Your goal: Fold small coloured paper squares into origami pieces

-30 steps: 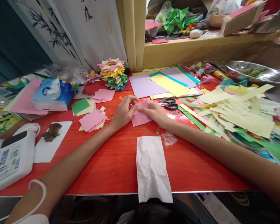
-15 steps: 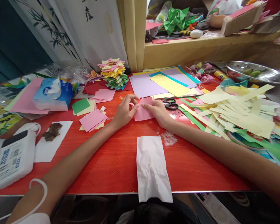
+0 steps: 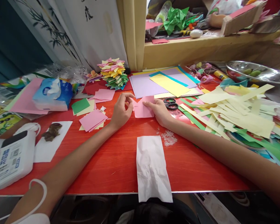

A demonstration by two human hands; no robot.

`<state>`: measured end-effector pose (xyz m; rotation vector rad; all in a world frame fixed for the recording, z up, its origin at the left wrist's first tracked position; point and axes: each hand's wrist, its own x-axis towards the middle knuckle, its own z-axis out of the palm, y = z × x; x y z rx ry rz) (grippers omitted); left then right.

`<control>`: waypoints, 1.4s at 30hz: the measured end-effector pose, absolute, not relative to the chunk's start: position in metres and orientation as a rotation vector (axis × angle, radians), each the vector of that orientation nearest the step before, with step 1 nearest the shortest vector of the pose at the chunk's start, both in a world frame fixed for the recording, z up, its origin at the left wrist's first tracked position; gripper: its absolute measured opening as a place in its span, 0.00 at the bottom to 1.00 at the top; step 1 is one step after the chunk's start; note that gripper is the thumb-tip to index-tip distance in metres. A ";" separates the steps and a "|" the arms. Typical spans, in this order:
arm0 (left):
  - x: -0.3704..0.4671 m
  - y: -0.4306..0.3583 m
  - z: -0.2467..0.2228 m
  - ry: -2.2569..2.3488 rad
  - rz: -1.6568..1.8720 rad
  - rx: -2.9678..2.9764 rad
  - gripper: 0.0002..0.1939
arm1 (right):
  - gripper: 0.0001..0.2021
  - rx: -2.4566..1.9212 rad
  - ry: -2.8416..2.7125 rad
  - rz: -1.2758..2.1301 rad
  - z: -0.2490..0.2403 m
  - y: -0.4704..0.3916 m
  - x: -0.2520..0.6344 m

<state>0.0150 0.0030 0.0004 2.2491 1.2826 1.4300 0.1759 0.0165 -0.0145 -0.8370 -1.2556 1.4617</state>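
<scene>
Right fingers (image 3: 149, 104) pinched on pink paper (image 3: 143, 111), apparently steadying it | left fingers (image 3: 130, 107) loosely curled (hold unclear) | paper's face largely exposed

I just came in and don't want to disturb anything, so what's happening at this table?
A person's right hand holds a square of pink paper above the red table. The left hand is at the paper's left side, fingers curled; whether it grips is unclear. Black-handled scissors lie just beyond the right hand, and a crumpled white sheet lies in front.
</scene>
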 end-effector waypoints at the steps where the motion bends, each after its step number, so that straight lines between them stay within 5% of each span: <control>1: 0.015 0.004 0.001 1.288 1.422 2.258 0.08 | 0.11 -0.852 -1.321 1.458 -0.013 0.015 0.176; 42: 0.010 0.010 0.002 1.283 1.290 2.088 0.07 | 0.19 -0.734 -1.540 1.298 -0.011 0.011 0.177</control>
